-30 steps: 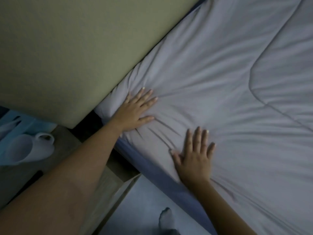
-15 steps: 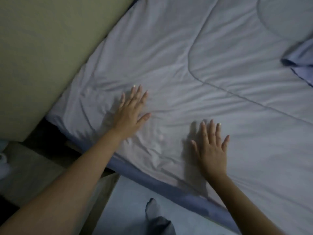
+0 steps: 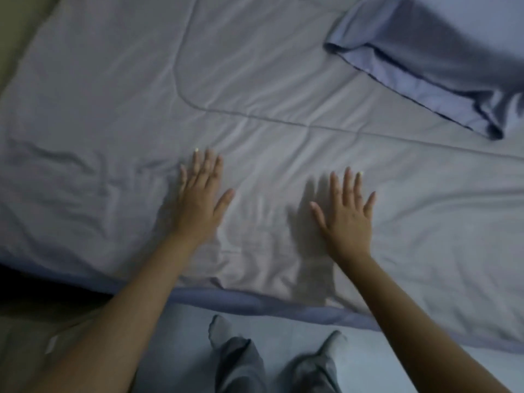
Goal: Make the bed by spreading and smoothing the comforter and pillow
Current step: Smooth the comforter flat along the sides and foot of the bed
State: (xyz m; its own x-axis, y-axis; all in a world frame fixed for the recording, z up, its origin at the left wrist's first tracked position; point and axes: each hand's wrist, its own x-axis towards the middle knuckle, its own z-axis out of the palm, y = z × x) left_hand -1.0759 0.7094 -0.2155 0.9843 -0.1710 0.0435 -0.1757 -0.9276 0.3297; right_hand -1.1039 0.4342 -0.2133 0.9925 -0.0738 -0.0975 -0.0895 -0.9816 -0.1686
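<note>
A pale grey-lilac quilted comforter point(image 3: 255, 80) covers the bed and fills most of the view, with creases at its near left. My left hand point(image 3: 200, 197) lies flat on it, palm down, fingers apart. My right hand point(image 3: 347, 215) lies flat a little to the right, fingers spread too. Neither hand holds anything. At the top right a corner of the comforter point(image 3: 425, 58) is folded back, showing a bluer underside. No pillow is in view.
The comforter's blue edge point(image 3: 255, 302) hangs along the near side of the bed. My legs in grey trousers point(image 3: 249, 364) stand on a pale floor point(image 3: 368, 361) below it. A strip of beige headboard point(image 3: 17, 32) shows at the top left.
Both hands have slid along the comforter away from the headboard corner, staying flat. The view has swung the same way, so the headboard has nearly left the frame and the folded-back corner has come in.
</note>
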